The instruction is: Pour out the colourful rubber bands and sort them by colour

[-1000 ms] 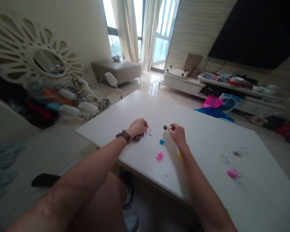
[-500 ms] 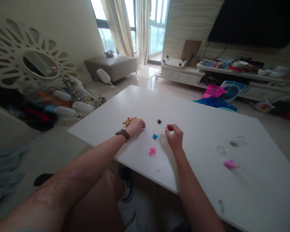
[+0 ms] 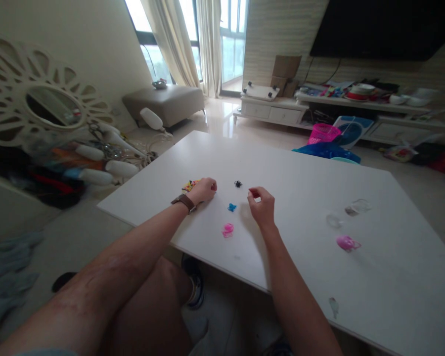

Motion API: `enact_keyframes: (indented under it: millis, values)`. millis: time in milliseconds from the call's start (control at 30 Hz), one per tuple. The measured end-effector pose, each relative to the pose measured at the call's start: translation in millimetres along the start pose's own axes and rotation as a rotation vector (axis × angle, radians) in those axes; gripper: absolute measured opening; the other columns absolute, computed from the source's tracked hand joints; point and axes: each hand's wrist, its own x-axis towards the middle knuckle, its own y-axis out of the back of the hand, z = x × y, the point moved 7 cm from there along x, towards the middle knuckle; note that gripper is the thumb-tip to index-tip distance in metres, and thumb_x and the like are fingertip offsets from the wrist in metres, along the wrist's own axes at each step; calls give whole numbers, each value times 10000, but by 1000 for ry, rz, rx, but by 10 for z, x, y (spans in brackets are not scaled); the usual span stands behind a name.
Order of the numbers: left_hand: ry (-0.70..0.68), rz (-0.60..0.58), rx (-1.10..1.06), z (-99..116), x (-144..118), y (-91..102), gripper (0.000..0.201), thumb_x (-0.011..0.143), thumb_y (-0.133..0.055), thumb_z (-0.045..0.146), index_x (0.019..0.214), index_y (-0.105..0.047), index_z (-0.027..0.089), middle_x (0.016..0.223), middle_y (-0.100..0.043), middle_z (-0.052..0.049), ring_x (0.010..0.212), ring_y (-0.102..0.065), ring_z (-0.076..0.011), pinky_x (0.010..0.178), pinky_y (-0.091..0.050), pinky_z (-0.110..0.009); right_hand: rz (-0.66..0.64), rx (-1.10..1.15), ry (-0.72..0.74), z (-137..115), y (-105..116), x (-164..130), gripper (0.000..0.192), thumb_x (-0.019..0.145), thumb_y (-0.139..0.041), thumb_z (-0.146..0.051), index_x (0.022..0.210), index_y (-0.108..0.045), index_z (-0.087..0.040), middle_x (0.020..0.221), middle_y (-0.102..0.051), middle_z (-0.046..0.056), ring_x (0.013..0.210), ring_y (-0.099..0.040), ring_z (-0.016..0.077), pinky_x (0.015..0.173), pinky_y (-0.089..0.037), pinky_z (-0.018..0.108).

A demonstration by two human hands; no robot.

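Note:
On the white table [image 3: 300,198], my left hand [image 3: 206,189] is closed, fingers curled downward, beside a mixed pile of small colourful bands [image 3: 190,186] that it partly covers. Whatever is between its fingertips is too small to make out. My right hand [image 3: 262,203] has thumb and index finger pinched together above the table; I cannot tell what is in them. Between the hands lie a small black clump of bands [image 3: 238,184] and a blue clump [image 3: 232,207]. Nearer to me is a pink clump [image 3: 227,230].
At the right of the table are a pink egg-shaped thing [image 3: 347,243], a clear round lid [image 3: 334,220] and a clear container [image 3: 358,207] on its side. A lamp with white shades [image 3: 122,168] stands off the left edge. Beyond the far edge is a pink basket [image 3: 324,133].
The camera view has shifted slightly. A small blue bit that showed by my left fingertips is no longer visible there. Both hands stay closed in about the same places over the table.

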Motion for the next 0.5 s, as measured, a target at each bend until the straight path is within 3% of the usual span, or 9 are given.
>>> enact_keyframes:
  millis: [267,500]
  values:
    - [-44,71,-135,31,-24,217,252,687,-636,116,931,-691,145,849,-725,-51,720,-643,-137,621,-471,-207,0,-1,-1,5,3,-4,129,866,-548,-256,847,-666,-209,812,-703,45,717,-639,188,756,-528,335]
    - [-109,-49,-469,288,-185,248,250,704,-699,165,949,-652,143,888,-733,-64,729,-681,-144,575,-507,-208,-158,105,49,-115,-140,-43,99,847,-601,-240,856,-694,-208,809,-718,38,726,-664,184,752,-546,335]
